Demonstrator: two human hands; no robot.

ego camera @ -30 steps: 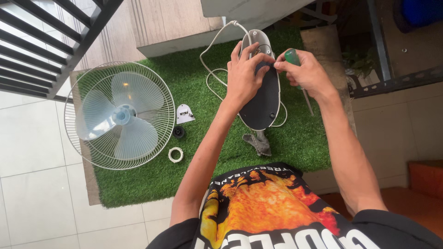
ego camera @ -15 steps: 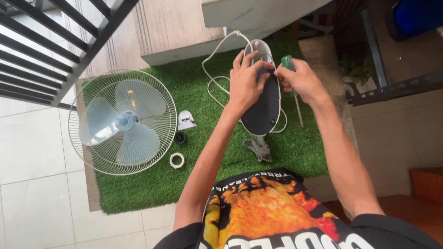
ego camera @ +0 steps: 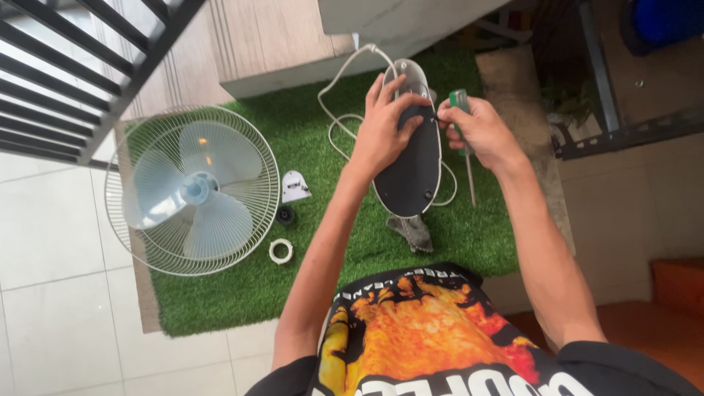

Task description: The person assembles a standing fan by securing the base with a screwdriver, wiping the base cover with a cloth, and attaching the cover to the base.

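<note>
A fan body (ego camera: 411,172) with a dark oval underside and white shell stands on the green turf mat (ego camera: 308,132). My left hand (ego camera: 385,125) presses on its upper part, fingers spread over the dark panel. My right hand (ego camera: 473,128) is closed around a green-handled screwdriver (ego camera: 462,103), whose metal shaft points down toward me. The fingertips of my right hand touch the fan body's right edge, where a small dark part is pinched. A white power cord (ego camera: 341,95) loops behind the fan body.
A wire fan guard with pale blue blades (ego camera: 192,189) lies on the mat's left. Beside it are a white bracket (ego camera: 295,185), a black knob (ego camera: 285,214) and a white ring (ego camera: 280,250). A grey rag (ego camera: 413,232) lies below the fan body. Black railing at top left.
The view shifted slightly. My right hand has lowered a little, its fingertips now at the fan body's edge. My left hand stays on the dark panel.
</note>
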